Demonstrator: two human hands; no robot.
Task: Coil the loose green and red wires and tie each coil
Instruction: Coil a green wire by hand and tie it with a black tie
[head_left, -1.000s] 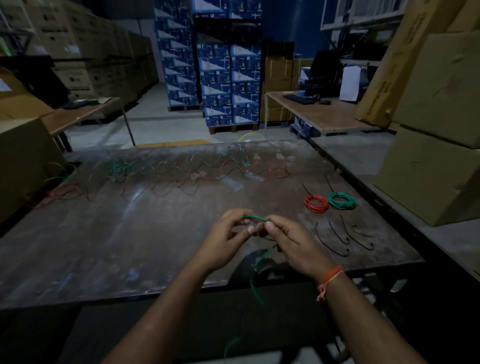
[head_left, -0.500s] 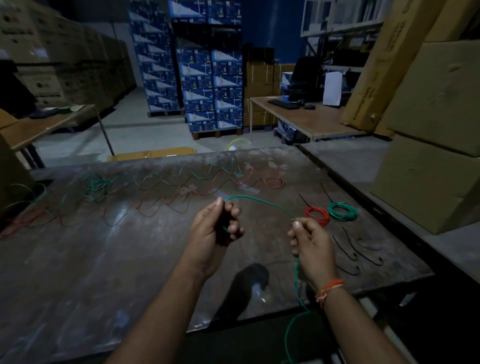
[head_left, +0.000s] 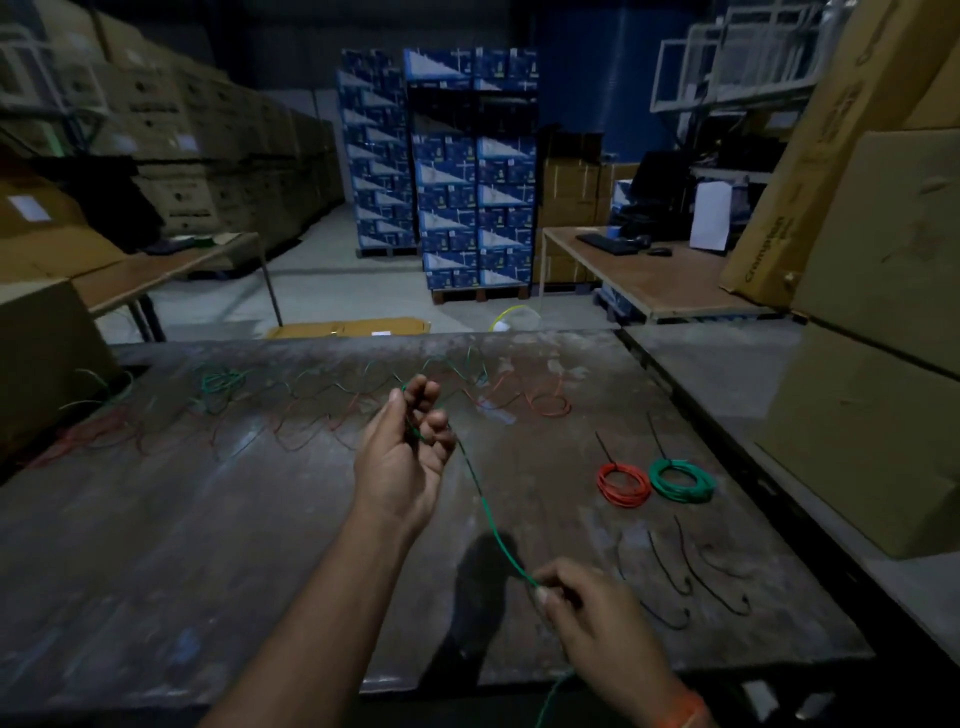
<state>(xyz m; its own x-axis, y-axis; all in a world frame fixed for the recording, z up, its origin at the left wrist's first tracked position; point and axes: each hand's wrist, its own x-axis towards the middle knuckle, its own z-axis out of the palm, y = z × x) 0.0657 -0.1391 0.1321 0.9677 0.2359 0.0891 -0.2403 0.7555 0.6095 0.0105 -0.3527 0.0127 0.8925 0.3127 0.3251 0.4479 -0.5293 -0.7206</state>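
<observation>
A green wire (head_left: 488, 514) runs taut across the dark metal table (head_left: 156, 545) between my two hands. My left hand (head_left: 402, 457) is raised over the table's middle and grips the wire's upper end in curled fingers. My right hand (head_left: 592, 618) pinches the same wire near the front edge, and the rest of it hangs off the table below. A finished red coil (head_left: 622, 484) and a finished green coil (head_left: 681, 480) lie side by side at the right. Loose green wires (head_left: 221, 382) and loose red wires (head_left: 545, 402) sprawl along the far side.
Several black cable ties (head_left: 685, 577) lie on the table right of my right hand. Large cardboard boxes (head_left: 872, 364) stand close at the right, another box (head_left: 41, 358) at the left. Blue stacked cartons (head_left: 467, 171) and a desk (head_left: 670, 280) stand behind.
My hands have drawn apart: the left rose toward the far side, the right dropped toward the front edge, stretching the green wire longer between them.
</observation>
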